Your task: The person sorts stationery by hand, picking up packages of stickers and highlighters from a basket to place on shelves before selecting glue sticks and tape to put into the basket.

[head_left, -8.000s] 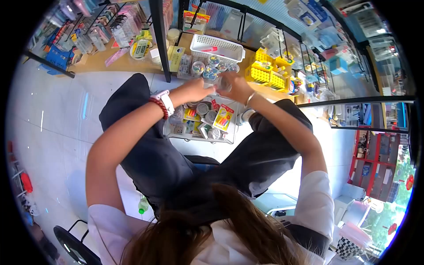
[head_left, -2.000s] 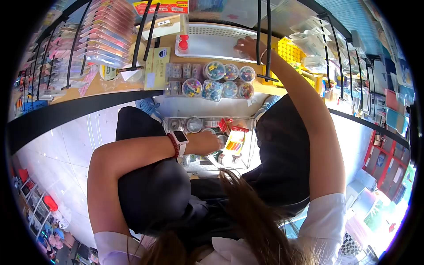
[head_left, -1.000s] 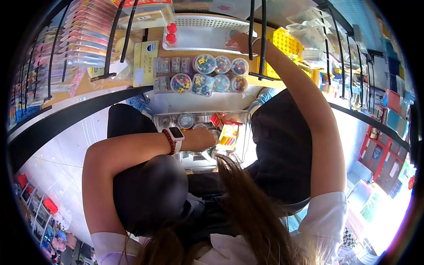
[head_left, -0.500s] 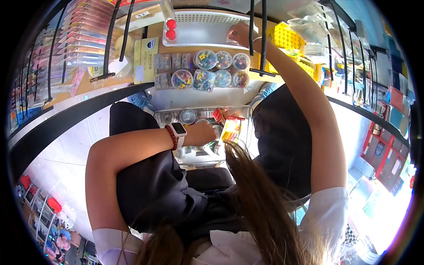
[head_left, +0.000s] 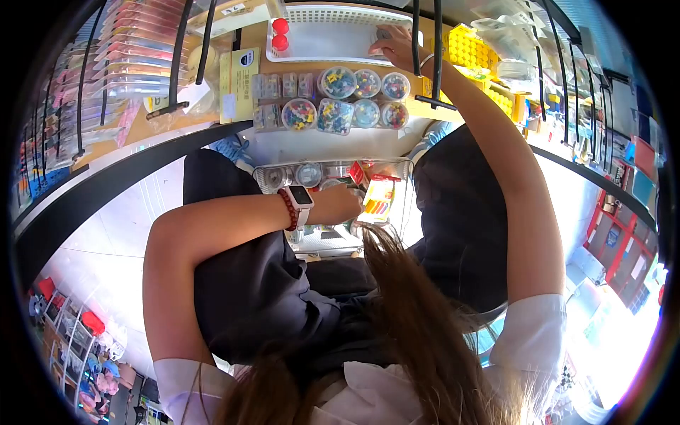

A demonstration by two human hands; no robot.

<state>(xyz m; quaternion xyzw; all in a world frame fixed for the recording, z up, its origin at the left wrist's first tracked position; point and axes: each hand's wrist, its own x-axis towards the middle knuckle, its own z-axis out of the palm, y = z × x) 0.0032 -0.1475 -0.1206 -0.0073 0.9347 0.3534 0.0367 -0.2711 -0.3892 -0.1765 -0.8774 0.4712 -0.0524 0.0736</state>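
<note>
My right hand (head_left: 401,47) reaches into the right end of a white perforated plastic basket (head_left: 333,55). Its fingers curl about a small clear round container (head_left: 383,33), partly covered by them. Two red-capped containers (head_left: 280,35) stand at the basket's left end. Lower down, my left hand (head_left: 338,205) is closed over a wire basket (head_left: 322,249) between my knees; whatever its fingers hold is hidden. Beside those fingers lies a yellow-and-red packet (head_left: 379,200). Round clear tubs (head_left: 309,174) sit behind the hand.
Clear tubs of colourful push pins (head_left: 338,83) line the shelf's front edge. Yellow-capped items (head_left: 472,53) fill a box at the right. Black hooks (head_left: 437,60) hang before the shelf, close to my right forearm. Stacked flat packs (head_left: 134,49) hang at the left.
The whole view has shifted slightly, with the shelf higher in it. My left hand has moved a little right and up beside the packet. My right hand stays in the basket, its fingers slightly changed.
</note>
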